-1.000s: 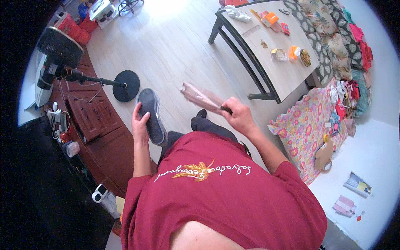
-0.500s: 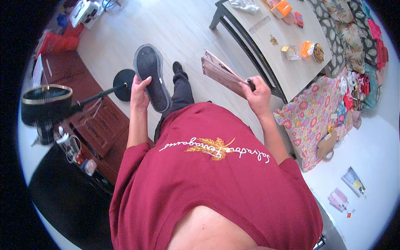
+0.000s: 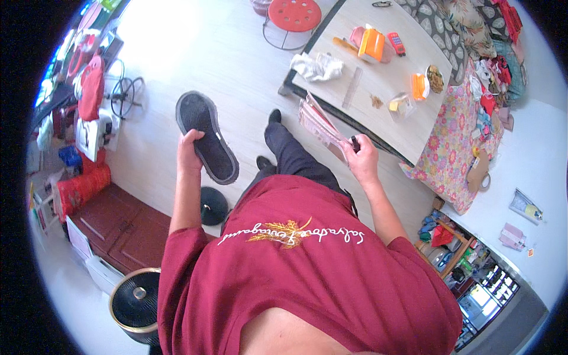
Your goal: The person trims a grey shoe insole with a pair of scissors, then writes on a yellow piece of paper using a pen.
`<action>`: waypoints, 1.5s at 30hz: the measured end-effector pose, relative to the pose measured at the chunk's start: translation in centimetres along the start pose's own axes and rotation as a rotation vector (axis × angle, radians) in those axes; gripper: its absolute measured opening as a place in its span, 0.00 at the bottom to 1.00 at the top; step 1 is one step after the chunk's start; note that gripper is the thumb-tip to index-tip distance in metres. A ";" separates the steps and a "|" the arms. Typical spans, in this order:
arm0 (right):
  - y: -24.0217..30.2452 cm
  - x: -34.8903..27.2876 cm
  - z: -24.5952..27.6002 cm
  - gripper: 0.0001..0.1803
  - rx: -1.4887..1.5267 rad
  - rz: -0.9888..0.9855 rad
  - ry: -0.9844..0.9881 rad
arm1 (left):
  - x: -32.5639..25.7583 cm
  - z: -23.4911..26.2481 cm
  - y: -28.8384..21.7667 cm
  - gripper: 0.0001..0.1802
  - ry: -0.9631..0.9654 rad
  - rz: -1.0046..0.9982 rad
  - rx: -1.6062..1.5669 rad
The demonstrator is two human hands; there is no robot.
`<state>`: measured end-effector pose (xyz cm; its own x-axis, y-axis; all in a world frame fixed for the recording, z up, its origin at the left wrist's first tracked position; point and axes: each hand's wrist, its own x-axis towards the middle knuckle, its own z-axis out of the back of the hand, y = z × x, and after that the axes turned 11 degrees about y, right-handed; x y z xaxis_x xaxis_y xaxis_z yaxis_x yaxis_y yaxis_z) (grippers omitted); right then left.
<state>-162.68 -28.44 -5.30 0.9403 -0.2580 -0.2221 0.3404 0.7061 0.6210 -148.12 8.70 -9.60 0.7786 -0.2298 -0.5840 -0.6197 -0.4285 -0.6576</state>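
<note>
My left hand [image 3: 188, 155] grips a dark grey shoe sole [image 3: 197, 110] by its edge, the thumb lying on its flat face. The sole is held up over the floor, tilted, its lower end toward my shirt. In my right hand [image 3: 365, 161] is a thin, flat pink pouch [image 3: 321, 123], pinched at its near corner. A short black pen-like object [image 3: 355, 143] sticks out between the thumb and fingers of that hand. What the pouch contains I cannot make out.
Ahead right stands a pale table [image 3: 384, 80] bearing a white cloth [image 3: 318, 67], an orange box [image 3: 371, 45] and a red calculator-like device [image 3: 397, 44]. A red stool [image 3: 294, 15] is beyond it. Left are a brown cabinet [image 3: 127, 228] and a black fan [image 3: 136, 303].
My body has moved forward and turned; the stool has come into view and the fan has slid to the lower left. Both hands keep hold of the sole and the pouch.
</note>
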 end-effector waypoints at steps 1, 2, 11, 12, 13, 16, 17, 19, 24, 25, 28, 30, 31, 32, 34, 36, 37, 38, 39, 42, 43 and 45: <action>0.0 2.0 -0.7 0.13 0.011 0.003 -0.002 | 1.5 0.0 -0.7 0.18 -0.019 -0.015 -0.067; 0.2 4.2 -1.4 0.13 0.026 0.009 -0.004 | 3.4 0.4 -1.4 0.17 -0.044 -0.031 -0.060; 7.3 27.6 -3.1 0.15 -0.101 0.108 0.148 | 10.4 4.0 -16.4 0.36 0.012 -0.209 -0.193; 7.8 29.7 -3.7 0.15 -0.067 0.125 0.097 | 11.1 3.9 -18.1 0.36 -0.041 -0.241 -0.224; 8.4 31.8 -3.6 0.16 -0.077 0.094 0.082 | 12.3 3.7 -19.1 0.36 -0.062 -0.266 -0.242; 9.1 37.3 -4.7 0.15 -0.086 0.049 -0.003 | 16.9 6.4 -22.0 0.36 -0.046 -0.229 -0.254; 9.5 39.0 -5.2 0.15 -0.096 0.019 -0.030 | 18.3 6.9 -23.1 0.36 -0.034 -0.179 -0.265; 10.5 41.4 -6.3 0.15 -0.104 -0.080 -0.048 | 22.8 7.6 -25.7 0.33 -0.079 -0.100 -0.238; 10.9 45.3 -9.1 0.18 -0.085 -0.353 -0.140 | 35.0 4.0 -34.7 0.32 0.152 0.047 -0.074; 11.6 45.6 -9.2 0.19 -0.081 -0.425 -0.107 | 37.1 3.0 -36.3 0.32 0.178 0.069 -0.031; 12.6 46.2 -10.3 0.19 -0.048 -0.485 -0.170 | 42.9 -0.6 -40.4 0.27 0.271 0.171 0.025; 13.0 47.2 -11.0 0.19 -0.033 -0.596 -0.169 | 47.1 -2.5 -42.6 0.24 0.376 0.222 0.060; 12.5 47.7 -11.8 0.19 -0.005 -0.617 -0.171 | 48.9 -4.0 -43.4 0.20 0.419 0.245 0.051; 12.3 48.6 -12.5 0.19 0.027 -0.633 -0.169 | 50.9 -5.2 -44.0 0.21 0.447 0.254 0.041; 14.0 51.8 -12.6 0.19 0.053 -0.687 -0.155 | 54.4 -8.0 -45.3 0.23 0.465 0.280 0.016; 13.2 54.9 -14.2 0.19 0.053 -0.688 -0.171 | 57.2 -10.3 -46.9 0.26 0.499 0.296 0.003; 12.7 56.6 -14.7 0.20 0.046 -0.725 -0.138 | 58.6 -11.2 -47.9 0.27 0.510 0.279 0.039; 12.6 59.2 -14.4 0.20 0.038 -0.751 -0.118 | 59.9 -12.5 -48.8 0.27 0.456 0.207 0.075; 12.5 61.3 -13.8 0.19 0.082 -0.788 -0.050 | 61.1 -13.8 -50.1 0.27 0.445 0.164 0.095; 13.3 68.5 -10.8 0.18 0.003 -0.755 -0.072 | 64.9 -16.1 -54.8 0.27 0.452 0.109 0.169; 13.5 71.1 -10.0 0.18 0.007 -0.723 -0.093 | 66.3 -16.9 -56.2 0.24 0.394 0.037 0.149; 14.5 75.5 -8.0 0.19 0.024 -0.698 -0.171 | 69.7 -17.1 -58.8 0.23 0.341 -0.018 0.141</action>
<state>-86.68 -32.41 -19.06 0.4887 -0.7452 -0.4537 0.8601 0.3243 0.3939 -55.69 2.87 -3.51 0.7631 -0.5117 -0.3948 -0.5944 -0.3159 -0.7395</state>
